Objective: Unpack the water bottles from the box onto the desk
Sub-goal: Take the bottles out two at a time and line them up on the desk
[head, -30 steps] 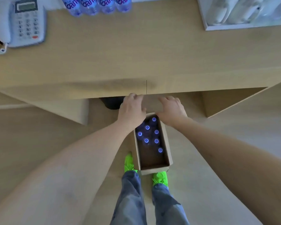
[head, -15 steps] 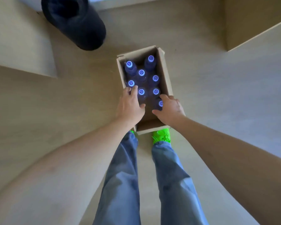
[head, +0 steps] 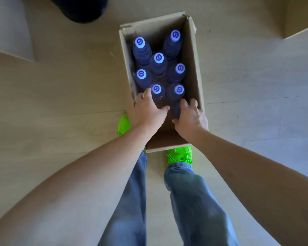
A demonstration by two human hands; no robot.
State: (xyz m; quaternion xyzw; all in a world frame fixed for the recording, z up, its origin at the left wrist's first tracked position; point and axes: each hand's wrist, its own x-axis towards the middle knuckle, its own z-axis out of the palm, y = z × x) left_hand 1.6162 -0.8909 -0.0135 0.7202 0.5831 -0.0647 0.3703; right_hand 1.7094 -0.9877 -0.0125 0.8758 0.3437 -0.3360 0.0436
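Water bottles [head: 158, 66], clear plastic with a blue-purple tint and pale blue caps printed with a swirl, stand upright and close together in the far and middle parts of an open brown cardboard box [head: 194, 71] on the floor. Seven caps show; an eighth bottle [head: 176, 109] stands nearest the person, with its cap hidden under the right hand.

The left hand [head: 148, 110] reaches into the box from its left wall. Its fingers are spread and curved around the shoulder of the near-left capped bottle [head: 156, 89], with the thumb on the bottle's near side, so it grips that bottle loosely. The right hand [head: 190, 116] reaches in beside the right wall. Its fingers curl over the top of the eighth bottle and its thumb lies on the near side, closing on it. The two hands are just beside each other but do not touch.

The near end of the box holds no bottles, and its bare cardboard bottom shows between the wrists. Bright green shoes [head: 180, 156] flank the near end of the box, with loose blue jeans [head: 194, 201] above them. The box rests on a pale wood-look floor [head: 60, 103]. A rounded black object [head: 84, 9] sits at the far left, cut off by the frame edge. Light wooden panels [head: 9, 29] stand at the upper left and upper right corners.
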